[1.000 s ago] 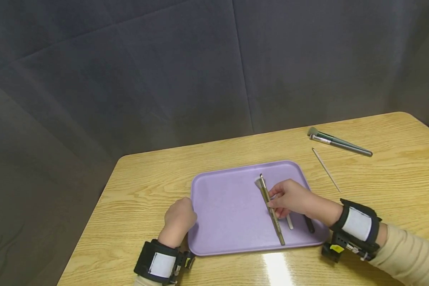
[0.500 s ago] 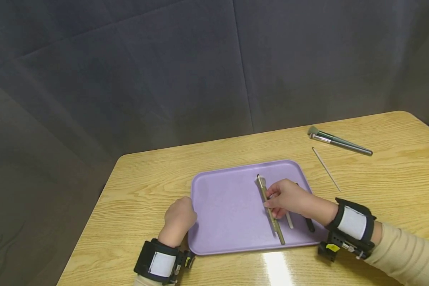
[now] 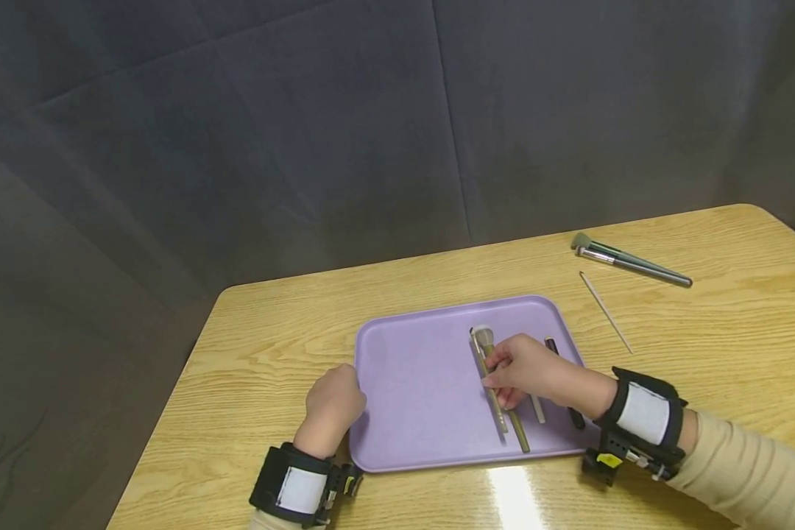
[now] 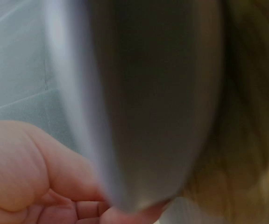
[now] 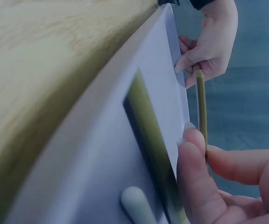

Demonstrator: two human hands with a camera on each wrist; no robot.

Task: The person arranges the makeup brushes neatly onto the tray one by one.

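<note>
Both my left hand (image 3: 334, 405) and my right hand (image 3: 526, 374) are bare. On my right arm I wear a beige sleeve (image 3: 745, 467), rippled with soft folds. A wide black strap (image 3: 674, 427) wraps that wrist, with a white patch (image 3: 644, 414) on top and a small black camera (image 3: 592, 465) bearing a yellow label (image 3: 609, 460) and a silvery fitting (image 3: 637, 457). My left wrist has a matching black band (image 3: 268, 478) with a white square (image 3: 301, 491), a little yellow mark (image 3: 349, 484) beside it, and a beige cuff (image 3: 273, 522).
</note>
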